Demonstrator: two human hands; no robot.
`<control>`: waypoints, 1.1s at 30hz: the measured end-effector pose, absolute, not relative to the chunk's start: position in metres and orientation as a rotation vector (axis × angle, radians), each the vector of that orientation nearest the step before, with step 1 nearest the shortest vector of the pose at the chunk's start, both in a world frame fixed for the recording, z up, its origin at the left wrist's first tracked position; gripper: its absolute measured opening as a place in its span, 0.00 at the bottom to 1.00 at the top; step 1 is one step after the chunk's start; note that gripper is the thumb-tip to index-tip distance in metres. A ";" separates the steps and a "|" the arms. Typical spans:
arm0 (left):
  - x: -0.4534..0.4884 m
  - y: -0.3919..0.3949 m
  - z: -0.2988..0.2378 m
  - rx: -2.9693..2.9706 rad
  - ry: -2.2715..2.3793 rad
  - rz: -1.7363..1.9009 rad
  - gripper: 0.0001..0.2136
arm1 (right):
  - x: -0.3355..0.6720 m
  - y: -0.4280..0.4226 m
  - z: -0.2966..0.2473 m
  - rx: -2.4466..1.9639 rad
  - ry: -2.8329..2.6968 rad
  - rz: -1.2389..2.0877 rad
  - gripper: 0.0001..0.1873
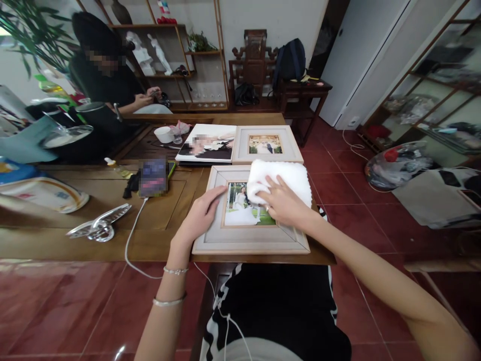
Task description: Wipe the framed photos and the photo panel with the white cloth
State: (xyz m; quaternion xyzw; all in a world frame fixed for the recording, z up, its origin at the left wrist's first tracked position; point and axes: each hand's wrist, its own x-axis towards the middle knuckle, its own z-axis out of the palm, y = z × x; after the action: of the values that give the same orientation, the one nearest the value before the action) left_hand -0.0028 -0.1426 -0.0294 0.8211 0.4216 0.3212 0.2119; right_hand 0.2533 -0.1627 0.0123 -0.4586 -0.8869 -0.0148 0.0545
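Note:
A pale wooden picture frame (240,240) with a photo lies flat on the wooden table (165,200) in front of me. My left hand (201,213) rests on the frame's left side, fingers stretched flat across its edge. My right hand (283,203) presses a folded white cloth (285,178) onto the glass at the frame's upper right, fingers curled onto the cloth.
A second framed photo (266,144) and a large photo print (206,144) lie beyond. A phone (153,177) with a white cable, a silver dish (99,225), a white cup (164,134) and a tray sit left. Another person (108,70) sits at the far left.

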 end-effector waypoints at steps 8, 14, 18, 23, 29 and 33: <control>-0.003 -0.142 -0.031 2.298 1.178 0.881 0.20 | 0.236 -0.254 0.032 -1.209 -2.816 0.367 0.22; -0.003 -0.143 -0.030 2.316 1.165 0.863 0.20 | 0.240 -0.253 0.026 -1.055 -2.782 0.412 0.21; -0.004 -0.143 -0.029 2.315 1.149 0.850 0.20 | 0.248 -0.211 0.017 -1.222 -2.660 0.216 0.25; -0.005 -0.142 -0.028 2.312 1.145 0.842 0.20 | 0.255 -0.144 0.015 -1.353 -2.566 -0.101 0.24; -0.004 -0.143 -0.028 2.318 1.136 0.835 0.19 | 0.250 -0.121 0.012 -1.443 -2.601 -0.159 0.24; -0.003 -0.142 -0.029 2.341 1.137 0.822 0.20 | 0.242 -0.154 0.018 -1.399 -2.725 -0.023 0.24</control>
State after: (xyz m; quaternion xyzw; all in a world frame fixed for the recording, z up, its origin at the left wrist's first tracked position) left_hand -0.0031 -0.1419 -0.0294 0.8397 0.4077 0.2946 0.2047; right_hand 0.2424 -0.1536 0.0180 -0.4564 -0.8889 -0.0074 0.0389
